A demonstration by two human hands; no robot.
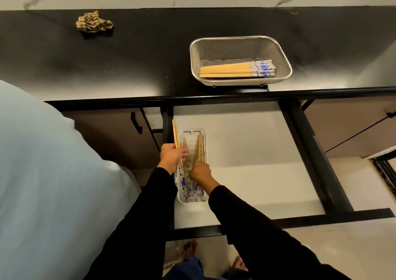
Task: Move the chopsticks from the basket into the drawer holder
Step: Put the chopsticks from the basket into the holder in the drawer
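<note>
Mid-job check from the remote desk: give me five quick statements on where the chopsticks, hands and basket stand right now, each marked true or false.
1. The basket on the counter holds chopsticks. True.
2. The left hand is empty. False: it grips a few chopsticks, plain ends pointing away from the person.
3. The holder sits at the right side of the open drawer. False: it sits at the drawer's left side.
4. The right hand is over the holder, among the chopsticks there. True.
5. The crumpled cloth lies inside the basket. False: it lies on the black counter, far left of the basket.
</note>
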